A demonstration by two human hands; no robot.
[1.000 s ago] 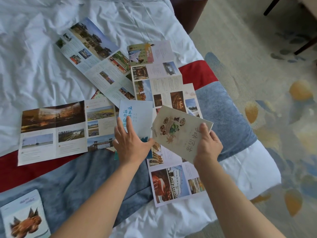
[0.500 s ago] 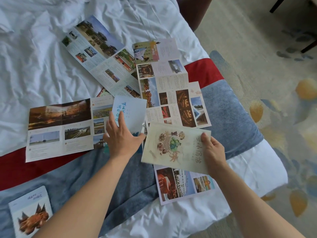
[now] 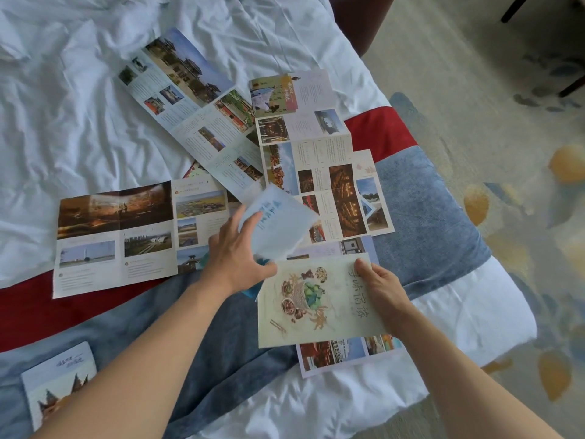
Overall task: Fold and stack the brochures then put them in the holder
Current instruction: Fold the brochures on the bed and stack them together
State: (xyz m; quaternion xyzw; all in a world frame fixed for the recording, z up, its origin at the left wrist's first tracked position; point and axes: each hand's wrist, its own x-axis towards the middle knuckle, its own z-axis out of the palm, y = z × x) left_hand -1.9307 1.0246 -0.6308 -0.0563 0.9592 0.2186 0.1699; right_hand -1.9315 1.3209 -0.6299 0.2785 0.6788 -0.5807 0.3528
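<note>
You are working over a bed with a rumpled white sheet and a red-and-blue-grey runner laid across its foot. Lying unfolded on it: a long photo brochure with temple pictures running diagonally, a tall multi-panel brochure with dark lantern photos beside it, touching and partly overlapping, and a wide landscape-photo brochure at the left. Another open sheet with red building photos is sticking out under your right-hand piece. One folded brochure with a pagoda-roof cover is sitting apart at the lower left.

Your right hand is gripping the cream folded brochure with a food-basket drawing, thumb on top at its right edge, holding it low over the runner. Your left hand is pinching the pale blue folded brochure with blue script, tilted up off the pile; it is blurred, so the exact finger hold is unclear. No holder is showing in view.

Risks, as a judgement: the blue piece is being held only at one corner, so it could spring open or slip as you are bringing it to the cream one. Edges may end up misaligned, since the two are angled differently. Dragging either hand could be shifting the loose sheets underneath.
</note>
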